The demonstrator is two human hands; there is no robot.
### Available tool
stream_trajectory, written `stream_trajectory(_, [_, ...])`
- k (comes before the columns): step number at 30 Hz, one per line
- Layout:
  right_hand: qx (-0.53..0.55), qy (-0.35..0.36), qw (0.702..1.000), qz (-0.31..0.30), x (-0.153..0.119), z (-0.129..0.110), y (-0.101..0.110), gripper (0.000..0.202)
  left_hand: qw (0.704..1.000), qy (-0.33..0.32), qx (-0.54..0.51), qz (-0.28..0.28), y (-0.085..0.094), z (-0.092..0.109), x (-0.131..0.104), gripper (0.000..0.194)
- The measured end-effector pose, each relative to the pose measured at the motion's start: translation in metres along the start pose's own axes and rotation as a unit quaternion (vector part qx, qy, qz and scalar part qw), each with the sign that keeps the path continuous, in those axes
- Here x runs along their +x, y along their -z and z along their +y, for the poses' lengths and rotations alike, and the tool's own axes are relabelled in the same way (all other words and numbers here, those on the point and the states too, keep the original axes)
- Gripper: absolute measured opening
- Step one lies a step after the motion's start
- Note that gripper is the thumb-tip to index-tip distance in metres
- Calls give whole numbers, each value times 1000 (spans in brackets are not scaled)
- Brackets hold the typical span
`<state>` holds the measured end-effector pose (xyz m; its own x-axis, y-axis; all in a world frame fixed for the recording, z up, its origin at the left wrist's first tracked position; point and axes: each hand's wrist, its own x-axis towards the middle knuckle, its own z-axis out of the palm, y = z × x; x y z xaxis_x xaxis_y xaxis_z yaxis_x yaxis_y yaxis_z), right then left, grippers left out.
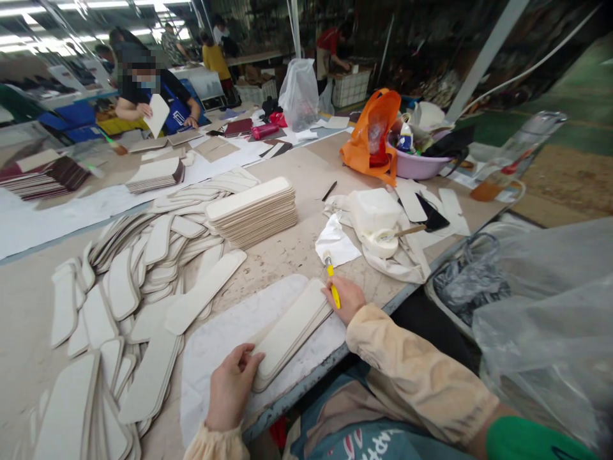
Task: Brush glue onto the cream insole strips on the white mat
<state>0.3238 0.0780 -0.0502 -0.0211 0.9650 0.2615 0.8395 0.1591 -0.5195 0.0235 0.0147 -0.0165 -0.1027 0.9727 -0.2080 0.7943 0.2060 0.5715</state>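
Before me, the right hand (350, 298) holds a brush (331, 275) and the left hand (232, 383), its pinch uncertain, touches panels (293, 337) at lower centre; work looks partway, though I cannot tell whether the heap (122, 285), lower left, or the stack (253, 216), centre, is done.

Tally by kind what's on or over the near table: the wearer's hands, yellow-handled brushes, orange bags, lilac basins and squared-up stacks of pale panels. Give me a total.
Wearer's hands: 2, the left hand and the right hand
Yellow-handled brush: 1
Orange bag: 1
Lilac basin: 1
Squared-up stack of pale panels: 1
Total: 6
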Motion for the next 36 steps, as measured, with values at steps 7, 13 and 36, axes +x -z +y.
stream_trajectory(7, [-9,-2,1000,-16,2,1,3,3,1000,-9,11,-8,-1,-1,0,36])
stream_trajectory(13, [4,180,983,15,-7,-16,2,8,999,-14,24,-16,0,2,0,40])
stream_trajectory(36, [153,17,988,10,2,3,-1,13,993,-97,20,61,-5,-1,0,31])
